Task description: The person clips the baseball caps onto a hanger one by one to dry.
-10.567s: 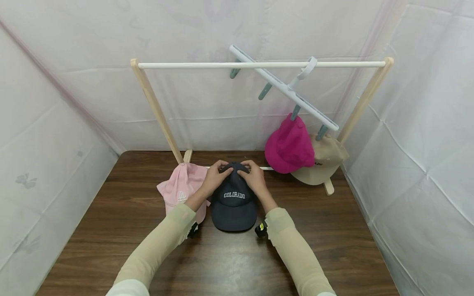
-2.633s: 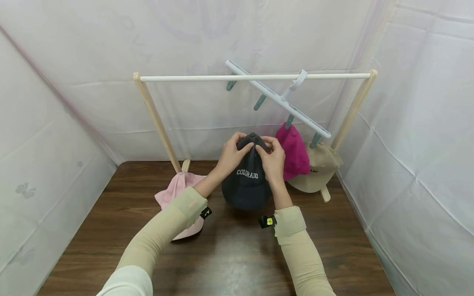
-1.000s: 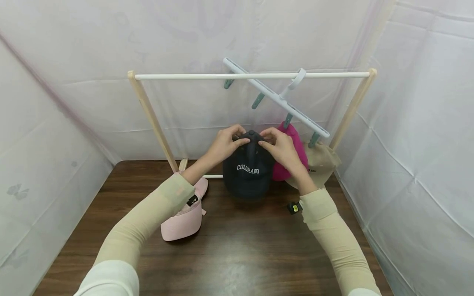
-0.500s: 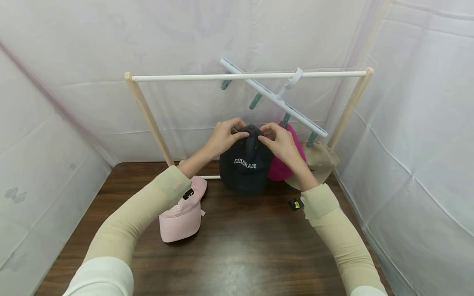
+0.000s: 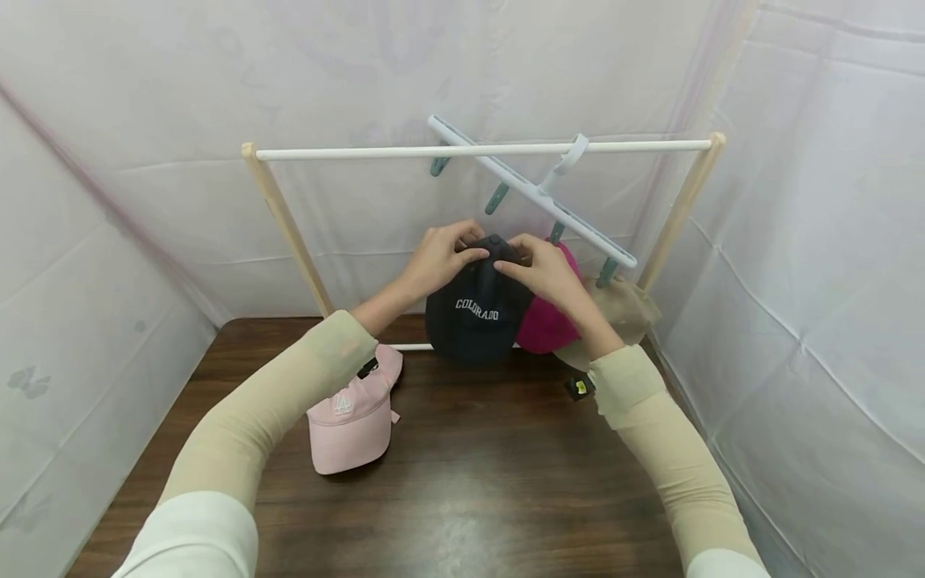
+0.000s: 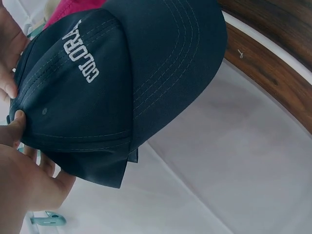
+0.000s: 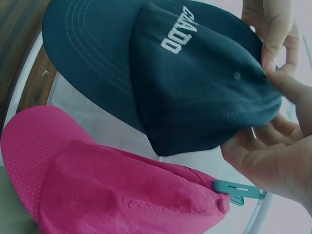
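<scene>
A dark navy cap (image 5: 477, 309) lettered COLORADO hangs in the air between both hands, brim down. My left hand (image 5: 442, 255) pinches its crown on the left near the top button, thumb in front. On the other side of the crown, my right hand (image 5: 543, 273) pinches the fabric the same way. Just above them is a light-blue clip hanger (image 5: 531, 191) hooked over a white rail. One free green clip (image 5: 497, 198) hangs closest to the cap's top. Behind the right hand, a magenta cap (image 7: 126, 190) hangs from another clip (image 7: 239, 189).
A beige cap (image 5: 629, 309) hangs from the hanger's right end clip. The pink cap (image 5: 354, 429) lies on the brown table (image 5: 462, 482) at left. A wooden-legged rack with a white rail (image 5: 347, 152) spans the back, before white sheet walls.
The navy cap has risen from the table toward the hanger, gripped by both hands throughout. In the last second it has gone slightly higher. The other caps stay put.
</scene>
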Demonstrator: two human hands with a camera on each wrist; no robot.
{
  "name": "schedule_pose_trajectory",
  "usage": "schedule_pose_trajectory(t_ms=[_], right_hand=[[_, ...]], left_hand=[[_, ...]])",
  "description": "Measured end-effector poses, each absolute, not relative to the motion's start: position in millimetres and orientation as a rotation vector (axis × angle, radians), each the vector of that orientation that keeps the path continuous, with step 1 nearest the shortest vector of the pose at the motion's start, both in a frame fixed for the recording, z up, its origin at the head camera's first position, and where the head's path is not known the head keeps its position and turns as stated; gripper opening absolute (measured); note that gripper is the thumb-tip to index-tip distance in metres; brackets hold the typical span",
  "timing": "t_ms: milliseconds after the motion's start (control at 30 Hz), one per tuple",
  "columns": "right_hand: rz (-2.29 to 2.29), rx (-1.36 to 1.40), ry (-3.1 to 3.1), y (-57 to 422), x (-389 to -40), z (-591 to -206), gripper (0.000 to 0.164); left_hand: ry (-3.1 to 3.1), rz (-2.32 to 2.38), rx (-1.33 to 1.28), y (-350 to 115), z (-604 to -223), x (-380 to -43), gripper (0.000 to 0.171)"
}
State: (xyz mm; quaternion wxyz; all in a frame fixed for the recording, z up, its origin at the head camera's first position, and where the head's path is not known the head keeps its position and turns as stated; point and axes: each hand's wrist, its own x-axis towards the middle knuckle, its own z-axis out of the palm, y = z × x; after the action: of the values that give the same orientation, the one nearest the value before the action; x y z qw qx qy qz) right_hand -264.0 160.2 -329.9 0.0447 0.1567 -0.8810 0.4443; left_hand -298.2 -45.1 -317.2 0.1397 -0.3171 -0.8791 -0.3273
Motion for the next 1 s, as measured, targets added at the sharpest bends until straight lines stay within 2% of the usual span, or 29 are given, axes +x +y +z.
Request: schedule_pose_trajectory(t_ms=[500,1000], right_hand=[[1.264,0.36,-2.626,154,-273,-335,0.028],[1.256,0.49,-2.672,158,-277,-336,0.022]], left_hand=[[-2.536,-0.931,-0.952,-41,-311,-308,0.017],[-2.53,-0.88,-0.999,-44,-312,-311,0.011]])
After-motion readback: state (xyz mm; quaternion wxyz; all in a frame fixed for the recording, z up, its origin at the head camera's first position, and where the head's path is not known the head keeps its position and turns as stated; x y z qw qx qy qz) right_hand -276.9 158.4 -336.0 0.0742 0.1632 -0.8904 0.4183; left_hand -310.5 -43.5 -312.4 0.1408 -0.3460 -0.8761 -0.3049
